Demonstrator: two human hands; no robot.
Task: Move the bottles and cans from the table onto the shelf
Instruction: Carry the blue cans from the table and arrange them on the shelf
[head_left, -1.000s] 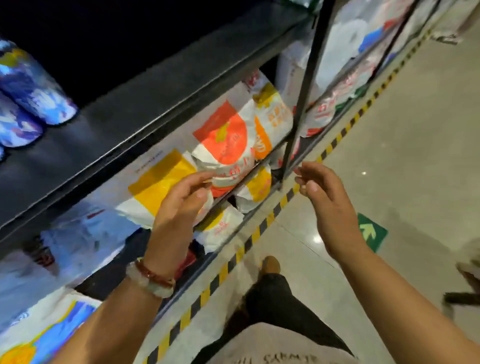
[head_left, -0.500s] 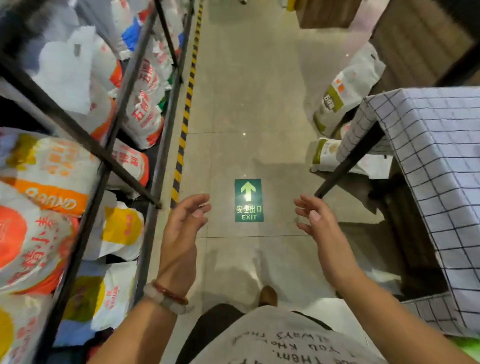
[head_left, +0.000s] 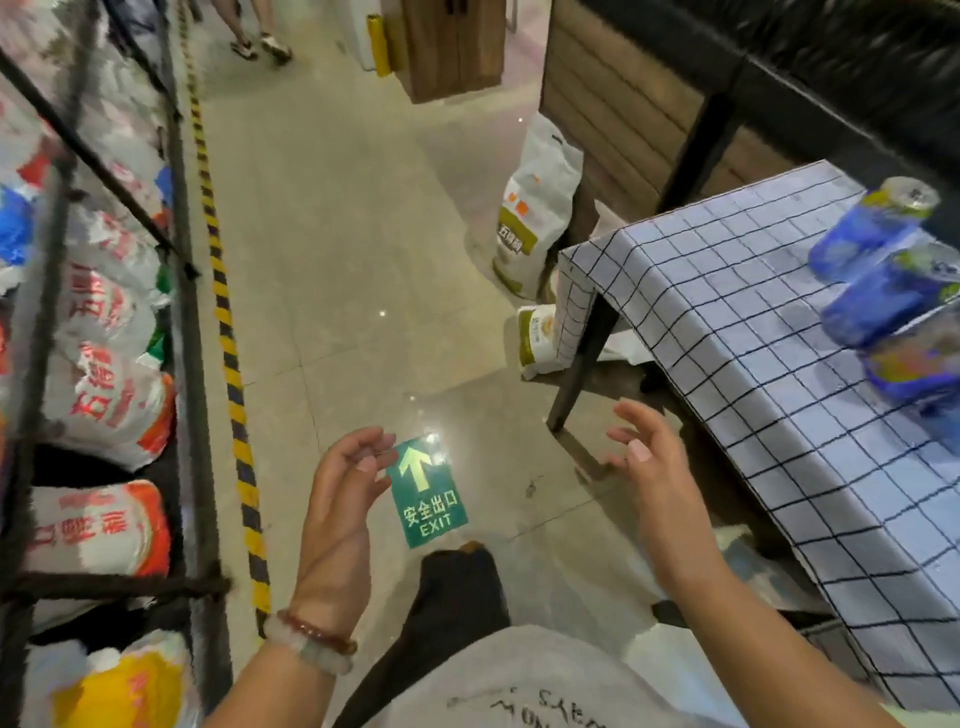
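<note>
At far left stands the black metal shelf (head_left: 187, 332), its lower levels packed with white sacks (head_left: 111, 410) printed in red, orange, yellow and blue; too many overlap to count. A yellow-and-black striped tape (head_left: 228, 338) runs along the floor just beside the shelf's foot. The floor (head_left: 337, 234) is smooth grey-beige tile with a dull shine.

The left hand (head_left: 343, 499) hangs over the floor with palm turned inward, fingers loosely curled and apart, holding nothing; two bracelets (head_left: 311, 642) sit on its wrist. Just right of it a green exit sign (head_left: 428, 493) with an arrow is stuck to the floor. Below that show a dark trouser leg (head_left: 452, 592) and a grey printed shirt.

The right hand (head_left: 654, 467) is likewise in the air, fingers spread and slightly bent, empty, near the table's corner but not touching it.

Further back, two white-and-olive bags (head_left: 540, 208) lean by the table's leg, with wooden furniture (head_left: 452, 47) behind and another person's feet (head_left: 260, 44) at the top.

At right is the table (head_left: 753, 338), covered by a white cloth with a black grid. On it near the right edge stand three cans (head_left: 878, 291), blue with yellow-green tops, blurred, tightly grouped in a row; a fourth may be cut off by the edge, I cannot tell.
</note>
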